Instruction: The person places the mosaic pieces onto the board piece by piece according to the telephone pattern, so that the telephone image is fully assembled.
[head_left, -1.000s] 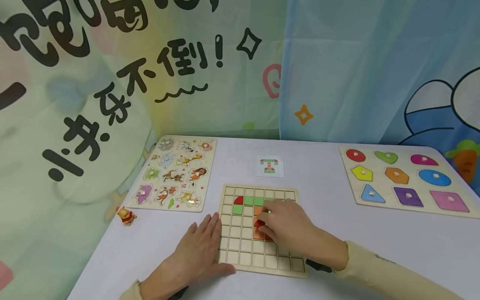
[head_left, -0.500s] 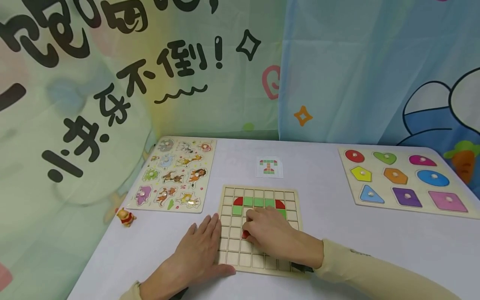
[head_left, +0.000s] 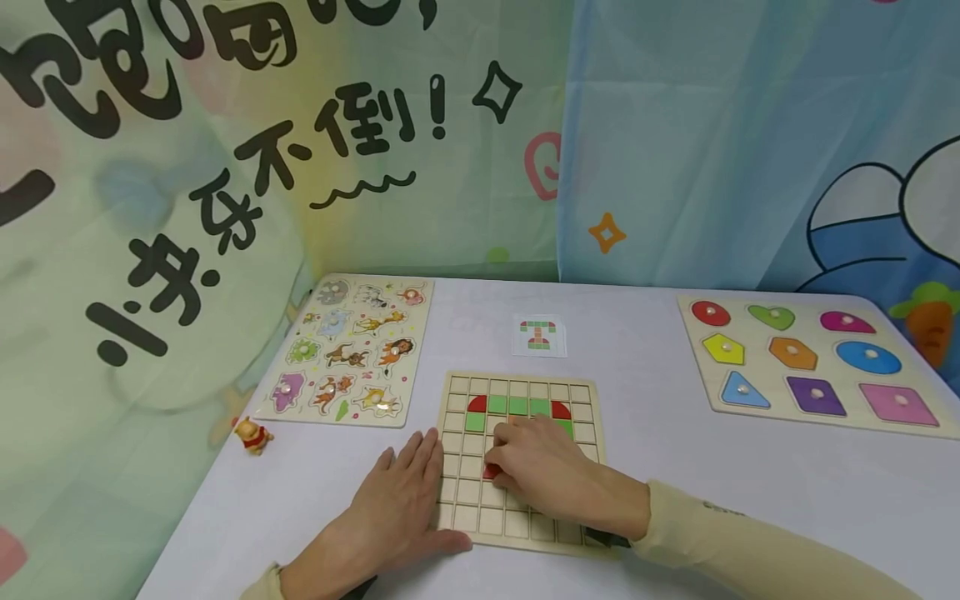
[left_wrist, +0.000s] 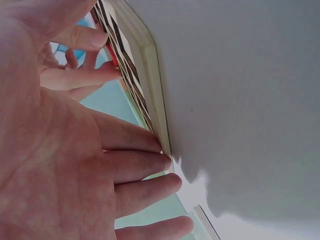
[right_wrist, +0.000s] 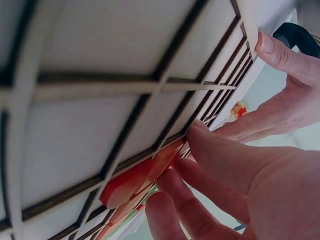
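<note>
A wooden grid board (head_left: 468, 517) lies on the white table. My left hand (head_left: 386, 504) lies flat with straight fingers, its fingertips against the board's left edge; the left wrist view shows the fingers touching the board's side (left_wrist: 152, 75). Over the board's middle, my right hand (head_left: 543, 467) has curled fingers and pinches a red quarter-circle tile (head_left: 491, 471) at a cell. In the right wrist view, an orange tile (right_wrist: 162, 162) and another red tile (right_wrist: 120, 190) sit beside it. Green tiles (head_left: 517, 405) and red corner tiles (head_left: 477, 404) form a row above; my right hand hides other cells.
Behind the board lies a small pattern card (head_left: 538, 335). An animal puzzle board (head_left: 360, 333) is at back left, a shape puzzle board (head_left: 810, 367) at right. A small bear figurine (head_left: 252, 435) stands near the left edge. Printed curtains (head_left: 450, 217) hang behind.
My right hand has moved left and slightly down across the board with the red quarter-circle tile, uncovering the right-hand red and green tiles. The left hand has stayed put.
</note>
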